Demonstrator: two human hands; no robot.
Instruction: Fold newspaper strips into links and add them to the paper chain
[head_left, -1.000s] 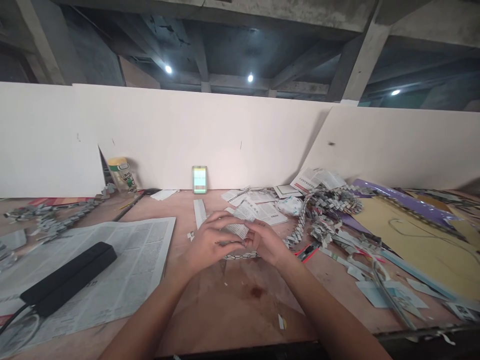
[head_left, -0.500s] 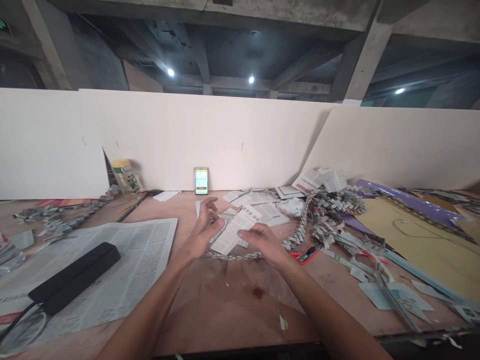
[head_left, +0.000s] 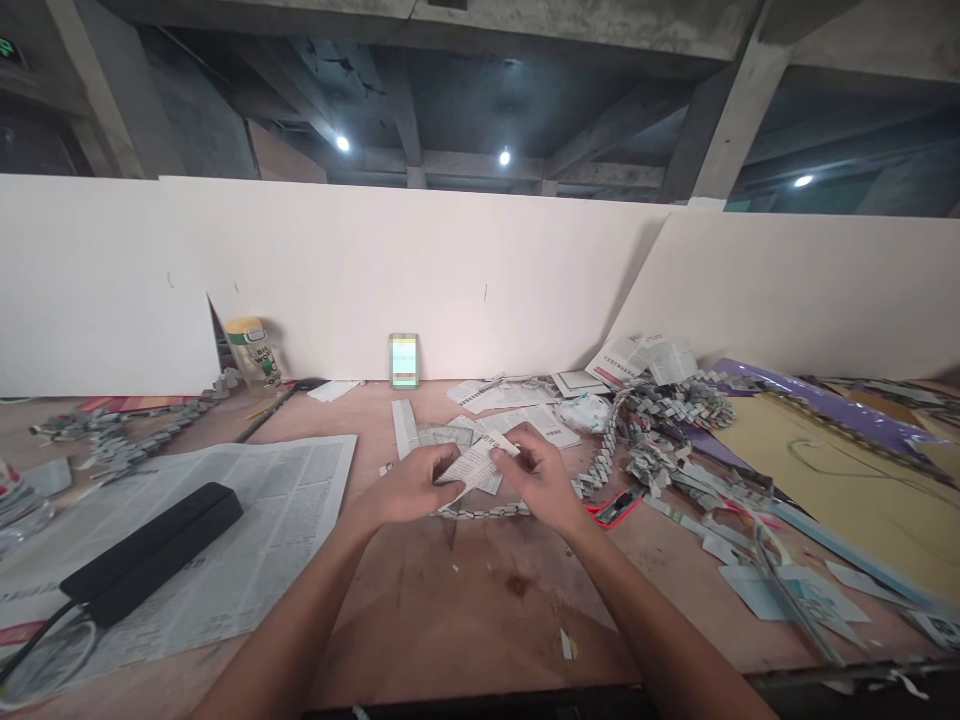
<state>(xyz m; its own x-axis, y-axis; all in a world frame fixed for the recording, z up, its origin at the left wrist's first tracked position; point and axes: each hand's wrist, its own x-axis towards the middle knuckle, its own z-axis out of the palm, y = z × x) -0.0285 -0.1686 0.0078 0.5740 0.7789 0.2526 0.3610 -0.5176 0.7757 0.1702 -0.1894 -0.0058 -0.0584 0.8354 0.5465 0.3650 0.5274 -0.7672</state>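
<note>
Both hands meet over the middle of the worktop (head_left: 480, 600) on one small strip of newspaper (head_left: 474, 467). The left hand (head_left: 411, 487) pinches its near, lower end, and the right hand (head_left: 541, 478) pinches the far, upper end, fingers closed on the paper from either side. The strip's long axis runs from lower left to upper right, slanting away from the person, so each hand has one end and neither is clearly nearer. Just under the hands, touching the worktop, lies a folded paper chain (head_left: 480, 512) running left to right. It joins a heap of the same chain (head_left: 660, 420) to the right. A red cutter (head_left: 616, 510) lies just beside the right wrist. A spread newspaper (head_left: 225, 530) with a black box (head_left: 150, 553) on it sits well to the left. A phone (head_left: 403, 360) leans on the wall behind.
</note>
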